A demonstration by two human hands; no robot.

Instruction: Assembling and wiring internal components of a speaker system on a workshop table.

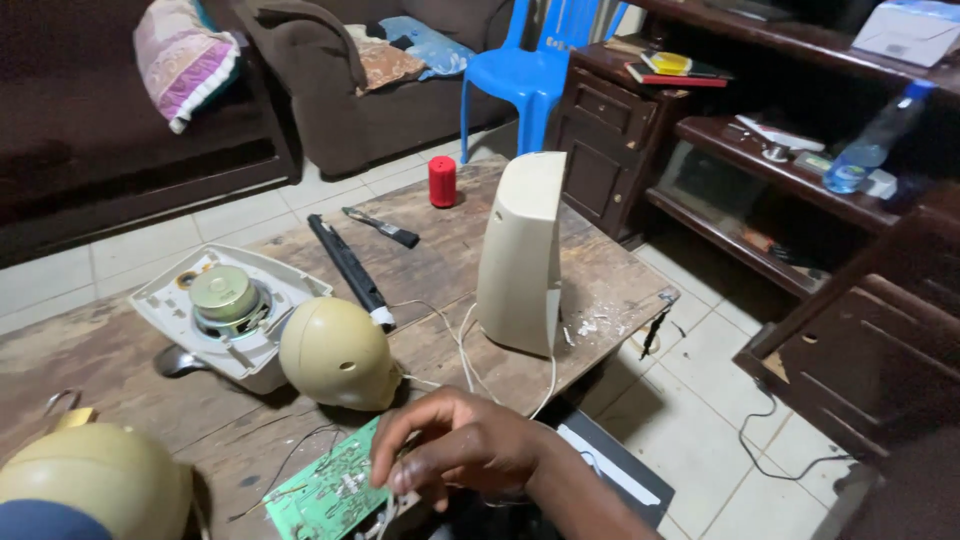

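Observation:
My right hand (pixel 460 445) reaches in from the lower right, its fingers curled down on the near edge of a green circuit board (pixel 325 492) lying on the wooden table (pixel 610 285). Thin white wires (pixel 462 345) run from the board area toward a tall beige speaker housing (pixel 522 250) standing upright. Just left of my hand sits a round beige dome shell (pixel 335 352). Behind the dome, a white base (pixel 170 305) carries a metal speaker driver (pixel 224 297). My left hand is out of view.
A second beige dome (pixel 95 480) sits bottom left. A black bar (pixel 350 265), a black-handled tool (pixel 385 228) and a red cylinder (pixel 442 181) lie farther back. Beyond the table stand a blue plastic chair (pixel 535 70), a brown sofa (pixel 340 100) and dark shelves with a bottle (pixel 872 145).

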